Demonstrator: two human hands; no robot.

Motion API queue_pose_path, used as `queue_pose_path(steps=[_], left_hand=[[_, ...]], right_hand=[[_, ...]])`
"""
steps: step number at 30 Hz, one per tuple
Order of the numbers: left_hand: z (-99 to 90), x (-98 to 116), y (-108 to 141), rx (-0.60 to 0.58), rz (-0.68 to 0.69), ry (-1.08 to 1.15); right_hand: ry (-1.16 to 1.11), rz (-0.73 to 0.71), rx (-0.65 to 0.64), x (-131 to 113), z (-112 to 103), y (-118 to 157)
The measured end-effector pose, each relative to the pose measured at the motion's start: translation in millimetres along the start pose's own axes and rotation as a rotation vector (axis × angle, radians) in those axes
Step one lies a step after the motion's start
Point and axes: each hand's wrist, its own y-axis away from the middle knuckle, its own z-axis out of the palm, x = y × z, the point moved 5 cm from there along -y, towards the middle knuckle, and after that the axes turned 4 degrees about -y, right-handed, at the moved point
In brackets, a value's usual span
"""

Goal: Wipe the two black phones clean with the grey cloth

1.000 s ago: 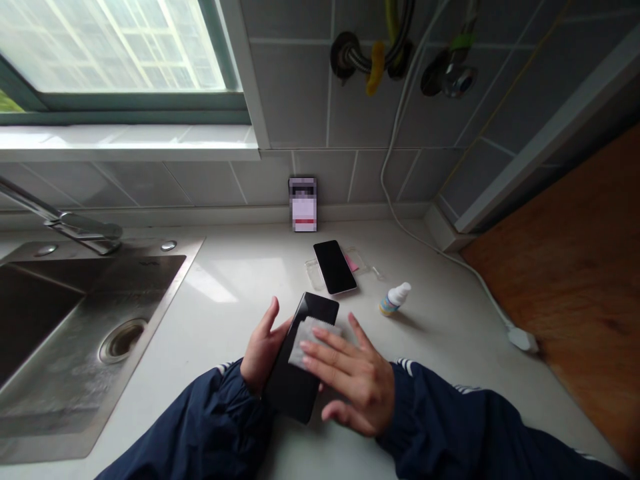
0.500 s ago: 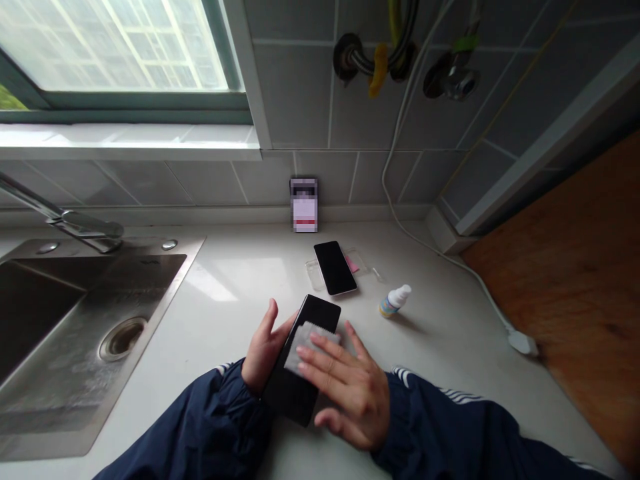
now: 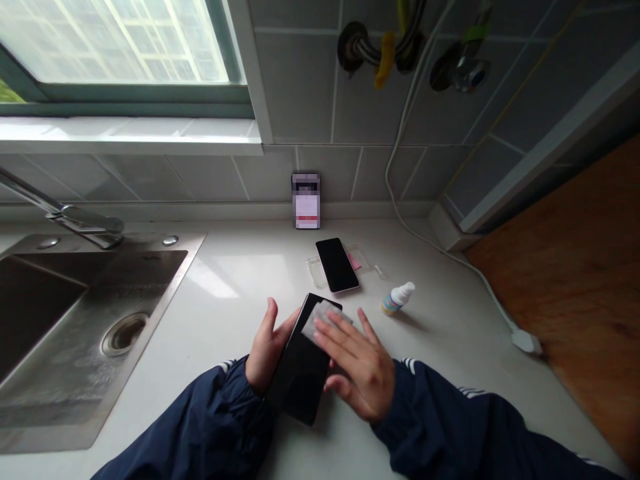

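Observation:
My left hand (image 3: 270, 347) is closed around the left edge of a black smartphone (image 3: 300, 380), its thumb sticking up beside it. The phone is tilted above the counter, dark glossy face up. On its upper end lies a small light grey cleaning cloth (image 3: 316, 319). My right hand (image 3: 363, 367) keeps that cloth under its fingertips, pressed against the phone, fingers extended and the index finger raised. Just beyond, a second smartphone (image 3: 337, 265) rests on a clear phone case (image 3: 315, 272). A small white spray bottle (image 3: 399, 298) stands right of my right hand.
A steel sink (image 3: 165, 313) with a faucet (image 3: 85, 223) is on the left. A blurred, upright phone-like device (image 3: 306, 203) leans on the tiled wall. A white cable (image 3: 430, 245) runs down to a plug (image 3: 526, 341) by the wooden panel (image 3: 575, 267) at right.
My right hand has slid the cloth up and to the right, toward the phone's top end. My left hand's hold on the phone looks the same. The view has shifted slightly.

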Motion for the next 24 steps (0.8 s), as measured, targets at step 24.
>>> queue_pose_path(steps=[24], left_hand=[[-6.8, -1, -3, 0.108, -0.027, -0.072]], right_hand=[[-0.059, -0.235, -0.097, -27, 5, 10]])
